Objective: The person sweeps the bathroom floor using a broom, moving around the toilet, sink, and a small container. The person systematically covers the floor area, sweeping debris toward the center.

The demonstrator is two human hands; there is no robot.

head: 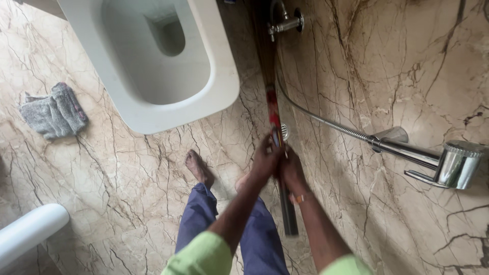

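Observation:
Both my hands grip a long broom handle [275, 114], red and dark, that runs along the foot of the marble wall. My left hand [266, 160] wraps the handle higher up. Just below and beside it, my right hand [294, 173] holds the same handle; an orange band sits on that wrist. The brush end [265, 46] reaches the floor beside the white toilet bowl [224, 86]. The handle's dark lower end [288, 214] sticks out below my hands.
A chrome spray head [456, 163] on a metal hose [326, 119] hangs on the wall at right, with a tap [285, 23] above. A grey cloth [53, 111] lies on the floor at left. A white curved object [30, 231] is at lower left. My bare feet [198, 168] stand on marble.

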